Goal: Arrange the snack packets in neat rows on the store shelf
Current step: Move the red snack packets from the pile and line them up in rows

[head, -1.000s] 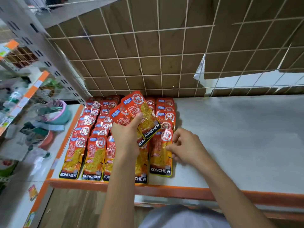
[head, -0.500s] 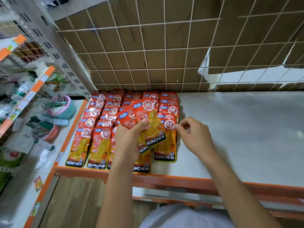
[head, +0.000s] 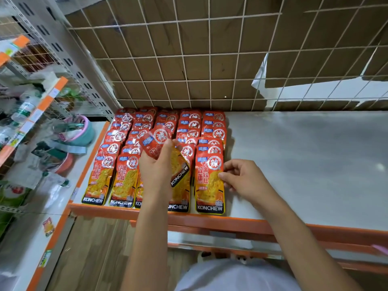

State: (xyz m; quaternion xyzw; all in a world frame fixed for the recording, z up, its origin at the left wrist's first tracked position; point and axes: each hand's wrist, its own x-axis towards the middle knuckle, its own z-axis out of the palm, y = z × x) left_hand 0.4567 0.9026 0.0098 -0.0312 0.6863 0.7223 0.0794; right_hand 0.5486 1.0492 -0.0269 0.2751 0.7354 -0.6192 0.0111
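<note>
Shelf [head: 304,164] holds overlapped snack packet rows [head: 191,122] at left, right part bare. Left hand [head: 156,171] grips spare packets [head: 155,139] above them; right hand [head: 243,179] pinches the near-right packet [head: 209,181] by its edge. Risk: tugging skews that row, or the slick spares slip loose.

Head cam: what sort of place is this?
Probably a small retail shop: identical snack packets laid in rows on an orange-edged shelf, a wire-grid back panel, and a neighbouring rack with orange price-label strips and bottles.
</note>
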